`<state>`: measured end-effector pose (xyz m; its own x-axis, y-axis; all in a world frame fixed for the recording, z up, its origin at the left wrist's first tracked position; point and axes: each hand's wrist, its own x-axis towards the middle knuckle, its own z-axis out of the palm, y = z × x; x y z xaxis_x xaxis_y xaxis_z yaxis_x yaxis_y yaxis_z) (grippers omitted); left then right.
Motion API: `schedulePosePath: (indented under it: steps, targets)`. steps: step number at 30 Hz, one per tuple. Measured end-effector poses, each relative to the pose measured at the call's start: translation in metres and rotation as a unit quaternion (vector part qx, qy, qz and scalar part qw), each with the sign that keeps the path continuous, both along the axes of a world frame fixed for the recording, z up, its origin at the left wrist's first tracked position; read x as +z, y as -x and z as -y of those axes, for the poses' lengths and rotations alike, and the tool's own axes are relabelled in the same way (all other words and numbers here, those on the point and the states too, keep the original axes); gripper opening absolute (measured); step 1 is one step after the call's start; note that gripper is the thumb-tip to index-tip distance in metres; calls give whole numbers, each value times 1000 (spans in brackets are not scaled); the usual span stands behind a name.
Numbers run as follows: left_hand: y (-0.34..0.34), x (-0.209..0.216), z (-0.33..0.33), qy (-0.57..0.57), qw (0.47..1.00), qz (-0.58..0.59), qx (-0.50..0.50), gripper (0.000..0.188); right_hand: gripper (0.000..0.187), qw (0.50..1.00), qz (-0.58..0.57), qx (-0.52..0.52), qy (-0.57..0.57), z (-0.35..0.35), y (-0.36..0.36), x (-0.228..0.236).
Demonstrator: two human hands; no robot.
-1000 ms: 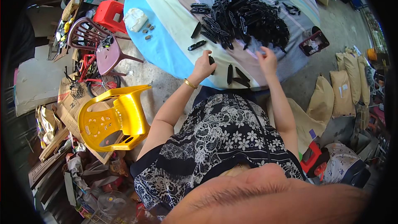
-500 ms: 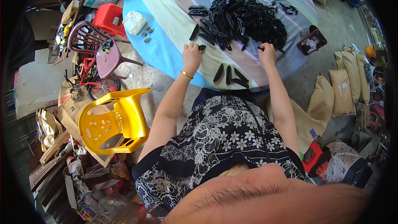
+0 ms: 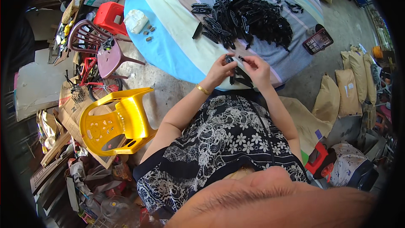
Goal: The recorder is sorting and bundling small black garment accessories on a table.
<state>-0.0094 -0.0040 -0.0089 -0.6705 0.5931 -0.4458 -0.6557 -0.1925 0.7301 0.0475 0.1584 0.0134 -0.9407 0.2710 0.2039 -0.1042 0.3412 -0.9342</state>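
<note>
Over the near edge of the cloth-covered table, my left hand (image 3: 220, 71) pinches a long black plastic piece (image 3: 229, 58). Close beside it, my right hand (image 3: 257, 70) holds a small black part (image 3: 241, 58) between thumb and fingertips; its exact shape is too small to tell. Below and between the hands lie several long black pieces (image 3: 242, 78), partly covered by my fingers. Farther off is a big heap of black plastic pieces (image 3: 236, 14), longer ones at the left and smaller dark parts (image 3: 274, 27) at the right.
A phone (image 3: 318, 41) stands at the table's right edge. A white bag (image 3: 136, 21) and small brown lumps (image 3: 149, 39) lie on the cloth (image 3: 168, 29) at left. A yellow chair (image 3: 122, 122), a purple chair (image 3: 110, 61) and a red stool (image 3: 110, 17) stand leftward; brown sacks (image 3: 349, 93) rightward.
Both hands have come together near the table's front edge, the left moving right and nearer, the right moving left from the heap. Each has brought a black piece with it.
</note>
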Motion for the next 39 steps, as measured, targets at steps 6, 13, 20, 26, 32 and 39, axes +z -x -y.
schedulePosePath:
  steps: [6,13,20,26,32,39]
  targets:
    - [-10,20,-8,-152,977,149,18,36,11,997,-34,-3,-65,-1,-10,8]
    - [-14,13,1,-93,995,39,-15,35,10,987,-103,-17,-126,3,-16,19]
    - [-18,9,4,-77,997,15,5,28,12,967,-127,34,-220,6,-19,31]
    - [-21,6,2,-59,997,9,43,28,16,942,-133,52,-304,7,-22,30]
    - [-24,10,-1,-21,998,-27,60,30,20,928,-113,88,-343,12,-24,25]
    - [-24,20,-1,38,983,-173,45,27,24,945,210,162,193,-2,-16,-18]
